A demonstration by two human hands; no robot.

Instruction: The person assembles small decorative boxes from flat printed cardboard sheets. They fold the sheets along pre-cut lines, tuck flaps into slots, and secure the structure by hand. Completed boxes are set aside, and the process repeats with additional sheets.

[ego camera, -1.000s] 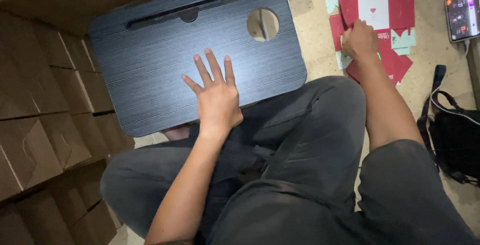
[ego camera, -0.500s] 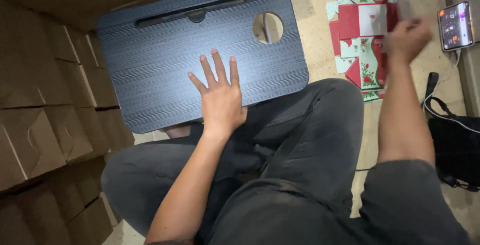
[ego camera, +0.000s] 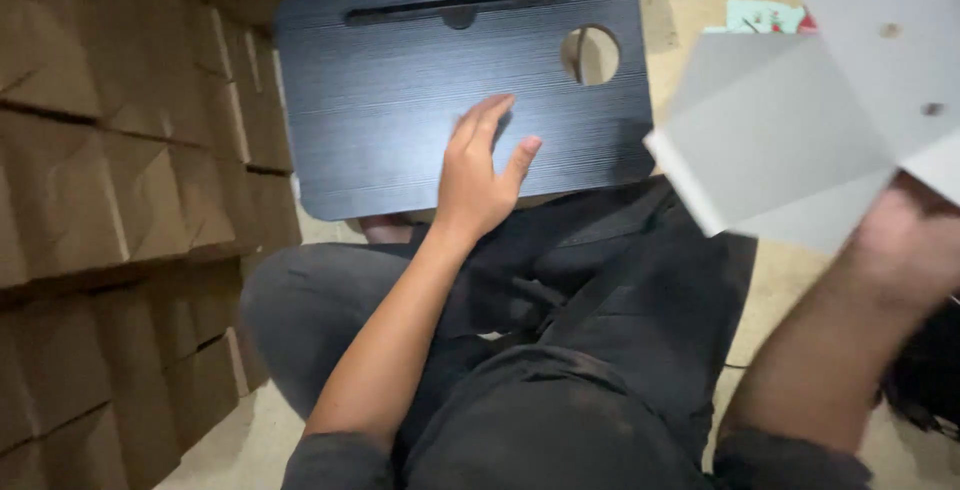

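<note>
My left hand (ego camera: 478, 174) rests flat on a dark lap desk (ego camera: 400, 100) that lies across my knees, fingers loosely apart and holding nothing. The desk has a long slot along its far edge and a round hole (ego camera: 590, 54) near the right corner. My right hand (ego camera: 915, 250) is raised close to the camera at the right, blurred, gripping a flat grey-white unfolded cardboard box blank (ego camera: 790, 140) by its lower corner. The blank hangs tilted over the floor, right of the desk.
Stacks of flattened brown cardboard (ego camera: 100, 200) fill the left side. My legs in dark trousers (ego camera: 560, 350) take up the lower middle. A corner of red and teal printed box blanks (ego camera: 750, 18) shows on the floor behind the lifted sheet.
My right hand has lifted a box blank off the floor pile and brought it up toward the camera. The left hand stayed on the desk, its fingers drawn closer together.
</note>
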